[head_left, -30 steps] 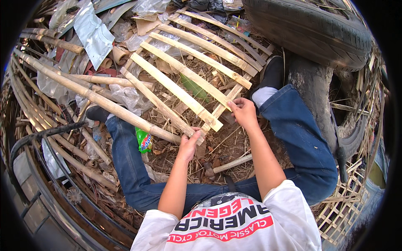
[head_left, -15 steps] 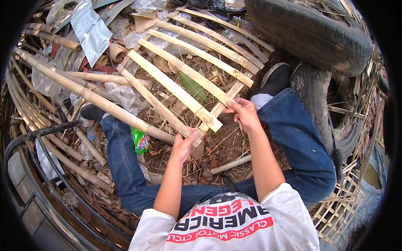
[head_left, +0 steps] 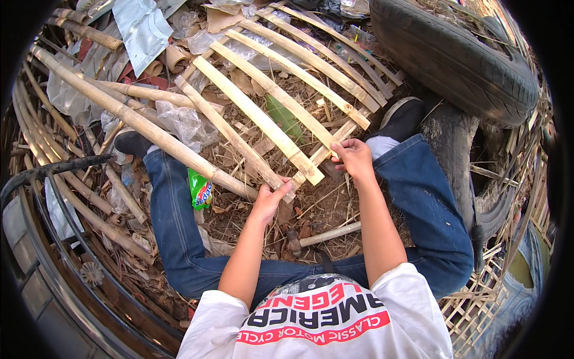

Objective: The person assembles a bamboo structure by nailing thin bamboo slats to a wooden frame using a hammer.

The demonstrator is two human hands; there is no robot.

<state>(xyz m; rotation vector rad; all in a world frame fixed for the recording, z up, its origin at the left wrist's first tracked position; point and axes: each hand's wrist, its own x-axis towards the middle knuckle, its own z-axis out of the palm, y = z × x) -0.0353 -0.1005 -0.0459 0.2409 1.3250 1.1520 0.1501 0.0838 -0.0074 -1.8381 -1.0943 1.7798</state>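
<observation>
A ladder-like frame of split bamboo slats (head_left: 257, 116) lies in front of me, its pale strips laid across two rails. My left hand (head_left: 272, 202) is closed around the near corner, where the end of the nearest slat (head_left: 230, 134) meets the near rail (head_left: 323, 154). Farther along that rail, my right hand (head_left: 354, 160) pinches the end of another slat (head_left: 272, 90) between thumb and fingers. Between my hands, one wide slat's end sticks out past the rail. On the ground below them lies a hammer (head_left: 329, 234) with a pale handle.
Long bamboo poles (head_left: 137, 122) are on the left, above a black metal frame (head_left: 57, 167). A tire (head_left: 457, 60) stands at the upper right. A green packet (head_left: 200, 189) is near my left leg. Plastic scraps (head_left: 185, 122) and a woven bamboo lattice (head_left: 478, 308) are around me.
The whole view has shifted slightly. Both hands keep their places on the bamboo frame, and the slats look unchanged against the rails.
</observation>
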